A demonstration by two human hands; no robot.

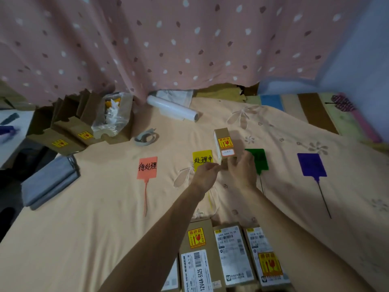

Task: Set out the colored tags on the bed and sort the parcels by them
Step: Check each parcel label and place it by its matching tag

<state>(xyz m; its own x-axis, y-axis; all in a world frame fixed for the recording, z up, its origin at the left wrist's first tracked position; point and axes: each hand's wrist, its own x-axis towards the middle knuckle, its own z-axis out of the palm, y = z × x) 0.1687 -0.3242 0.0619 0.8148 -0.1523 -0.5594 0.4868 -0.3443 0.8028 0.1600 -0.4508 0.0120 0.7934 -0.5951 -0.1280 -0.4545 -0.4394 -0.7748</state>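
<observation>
Four colored tags lie in a row on the peach bedsheet (84,228): an orange tag (147,167), a yellow tag (202,158), a green tag (259,160) and a purple tag (312,165). A small cardboard parcel (223,144) with an orange fragile sticker is held upright between the yellow and green tags. My left hand (207,173) pinches its lower left corner and my right hand (242,168) grips its lower right side. Three more parcels (200,256) lie side by side at the near edge, between my forearms.
At the back left stand flat cardboard boxes (69,131), a plastic bag (112,114), a tape roll (146,137) and a white film roll (172,108). Folded grey bags (49,182) lie at the left edge. A dotted pink curtain (168,43) hangs behind the bed.
</observation>
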